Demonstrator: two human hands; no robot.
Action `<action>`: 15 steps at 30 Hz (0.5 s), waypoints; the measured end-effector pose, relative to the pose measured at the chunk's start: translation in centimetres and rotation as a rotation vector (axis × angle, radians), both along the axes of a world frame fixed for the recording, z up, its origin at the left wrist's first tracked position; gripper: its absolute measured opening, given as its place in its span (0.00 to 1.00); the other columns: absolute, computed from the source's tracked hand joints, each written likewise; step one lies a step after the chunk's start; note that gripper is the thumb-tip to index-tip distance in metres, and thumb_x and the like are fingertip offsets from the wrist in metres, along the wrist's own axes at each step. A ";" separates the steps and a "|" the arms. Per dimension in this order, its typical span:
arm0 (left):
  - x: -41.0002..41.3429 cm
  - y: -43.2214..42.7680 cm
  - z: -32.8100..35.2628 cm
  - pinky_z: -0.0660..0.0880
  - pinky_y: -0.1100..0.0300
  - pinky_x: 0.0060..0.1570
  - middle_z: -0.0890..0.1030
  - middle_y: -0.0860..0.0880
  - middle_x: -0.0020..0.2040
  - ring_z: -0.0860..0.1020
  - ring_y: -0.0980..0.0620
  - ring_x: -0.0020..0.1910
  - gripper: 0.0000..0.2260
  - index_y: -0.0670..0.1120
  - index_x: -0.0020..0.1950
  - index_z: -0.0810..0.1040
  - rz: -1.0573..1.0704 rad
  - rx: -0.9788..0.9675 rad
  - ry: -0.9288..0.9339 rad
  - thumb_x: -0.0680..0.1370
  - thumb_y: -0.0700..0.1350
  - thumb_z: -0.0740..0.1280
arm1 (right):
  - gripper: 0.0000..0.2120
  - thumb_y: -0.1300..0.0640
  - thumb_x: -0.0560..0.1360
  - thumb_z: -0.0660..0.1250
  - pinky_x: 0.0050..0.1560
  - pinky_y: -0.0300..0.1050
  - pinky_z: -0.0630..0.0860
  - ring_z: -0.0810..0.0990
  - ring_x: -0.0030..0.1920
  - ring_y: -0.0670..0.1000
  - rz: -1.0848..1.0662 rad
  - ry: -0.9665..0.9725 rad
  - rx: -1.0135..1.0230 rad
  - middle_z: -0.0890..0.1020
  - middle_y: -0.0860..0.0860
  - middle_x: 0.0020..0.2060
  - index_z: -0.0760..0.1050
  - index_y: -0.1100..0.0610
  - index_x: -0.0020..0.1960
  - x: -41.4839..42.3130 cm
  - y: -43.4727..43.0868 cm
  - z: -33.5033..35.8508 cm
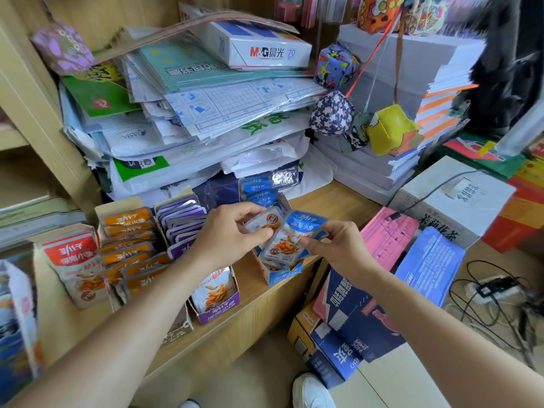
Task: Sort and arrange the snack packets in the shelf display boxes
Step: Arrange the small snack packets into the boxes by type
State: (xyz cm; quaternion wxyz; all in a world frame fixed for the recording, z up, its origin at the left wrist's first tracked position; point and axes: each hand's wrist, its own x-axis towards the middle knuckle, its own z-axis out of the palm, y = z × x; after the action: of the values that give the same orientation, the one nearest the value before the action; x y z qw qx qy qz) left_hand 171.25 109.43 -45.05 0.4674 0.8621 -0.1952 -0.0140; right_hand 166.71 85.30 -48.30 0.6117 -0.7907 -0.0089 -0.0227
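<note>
Lower left of frame: red box (70, 260), packets standing in a row, looks full.
Next right: orange box (129, 245), packets overlapped front to back, several tilted.
Next: purple box (217, 303), rear half packed with packets, front part holding only one or two upright.
Centre: left hand (232, 234), thumb and fingers pinching the left edge of a small bunch of blue packets (290, 240).
Centre, adjoining: right hand (338, 248), pinching the same bunch at its right side.
The bunch is held just above the open blue box (282, 275), which sits at the edge of the shelf (259, 313). More blue packets stand at its rear end.
Lower right, on the floor: blue cartons (353, 319), untouched.
Status, by judgement: red, orange and purple are largely sorted by colour, and blue is under way.
Remaining: seat the held bunch, straighten the tilted orange packets, fill out the purple front.
</note>
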 end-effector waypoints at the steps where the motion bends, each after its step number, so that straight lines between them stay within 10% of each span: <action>1: 0.1 0.0 -0.2 0.82 0.47 0.44 0.86 0.57 0.41 0.84 0.55 0.41 0.10 0.55 0.49 0.85 0.015 -0.001 -0.025 0.70 0.56 0.74 | 0.08 0.61 0.74 0.75 0.51 0.50 0.83 0.86 0.50 0.47 -0.006 -0.008 -0.059 0.87 0.48 0.49 0.83 0.55 0.52 0.1 0.1 -0.1; 8: -0.5 -0.5 0.1 0.77 0.56 0.36 0.83 0.57 0.34 0.81 0.57 0.34 0.04 0.50 0.42 0.83 0.130 0.077 -0.196 0.76 0.48 0.73 | 0.24 0.57 0.71 0.79 0.36 0.39 0.80 0.83 0.41 0.43 -0.087 -0.052 -0.261 0.83 0.43 0.49 0.74 0.49 0.63 -0.1 1.0 -0.6; 15: -1.1 -0.4 0.9 0.73 0.54 0.33 0.82 0.52 0.34 0.80 0.48 0.33 0.05 0.47 0.44 0.78 0.267 0.050 -0.362 0.78 0.44 0.71 | 0.35 0.54 0.70 0.79 0.41 0.46 0.84 0.85 0.45 0.46 -0.156 0.007 -0.163 0.83 0.47 0.55 0.67 0.49 0.72 -0.2 1.6 -1.5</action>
State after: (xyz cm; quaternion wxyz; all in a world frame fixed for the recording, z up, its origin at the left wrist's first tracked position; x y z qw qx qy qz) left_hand 170.15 109.07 -44.19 0.4012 0.8800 -0.1598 0.1979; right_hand 166.53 86.85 -49.76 0.5417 -0.8362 0.0529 -0.0664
